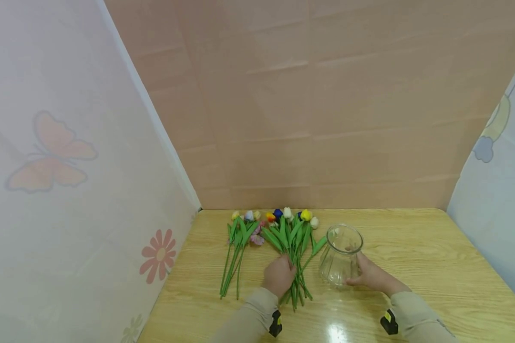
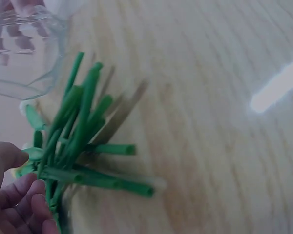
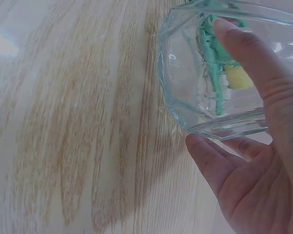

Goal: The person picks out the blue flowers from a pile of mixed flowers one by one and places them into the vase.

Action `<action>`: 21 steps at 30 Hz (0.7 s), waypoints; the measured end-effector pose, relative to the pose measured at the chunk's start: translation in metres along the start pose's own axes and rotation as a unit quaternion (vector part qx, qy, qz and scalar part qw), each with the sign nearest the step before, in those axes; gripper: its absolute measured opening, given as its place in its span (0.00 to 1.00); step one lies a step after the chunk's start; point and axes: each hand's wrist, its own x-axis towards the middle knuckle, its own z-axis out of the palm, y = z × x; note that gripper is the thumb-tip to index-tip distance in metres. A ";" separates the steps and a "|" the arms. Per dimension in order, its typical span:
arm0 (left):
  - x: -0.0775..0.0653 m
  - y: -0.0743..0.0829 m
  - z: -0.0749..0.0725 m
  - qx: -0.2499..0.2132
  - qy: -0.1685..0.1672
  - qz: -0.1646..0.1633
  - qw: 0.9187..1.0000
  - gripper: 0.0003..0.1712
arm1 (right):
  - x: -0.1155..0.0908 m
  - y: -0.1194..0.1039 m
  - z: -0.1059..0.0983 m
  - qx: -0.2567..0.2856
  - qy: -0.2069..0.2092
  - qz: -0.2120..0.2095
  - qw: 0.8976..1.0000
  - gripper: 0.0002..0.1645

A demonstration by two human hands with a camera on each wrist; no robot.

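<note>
My left hand (image 1: 280, 276) is at the stems of a bunch of artificial tulips (image 1: 295, 238) with white, blue, yellow and orange heads, its fingers curled about them. In the left wrist view the cut ends of the green stems (image 2: 85, 117) fan out past the thumb and fingers over the wood. On the right, a clear glass vase (image 1: 335, 267) with a flared rim stands beside the bunch. My right hand (image 1: 369, 274) grips the vase's right side. Thumb and fingers lie on opposite sides of the faceted glass (image 3: 178, 83) in the right wrist view.
A smaller bunch of tulips (image 1: 236, 252) with yellow and pale blue heads lies on the left of the wooden table (image 1: 420, 257). Pink-purple blooms (image 1: 257, 238) lie between the bunches. A brown backdrop (image 1: 326, 119) and patterned side cloths enclose the table.
</note>
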 end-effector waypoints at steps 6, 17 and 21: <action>-0.001 -0.003 0.016 0.012 -0.012 -0.008 1.000 0.15 | -0.001 -0.001 0.000 -0.004 0.001 -0.001 1.000 0.60; 0.001 -0.002 0.021 -0.046 -0.012 -0.056 0.997 0.12 | 0.000 0.002 0.000 -0.002 0.003 0.001 1.000 0.60; -0.001 0.000 0.015 -0.084 -0.015 -0.081 0.993 0.20 | 0.000 0.003 0.001 -0.002 0.004 -0.001 1.000 0.60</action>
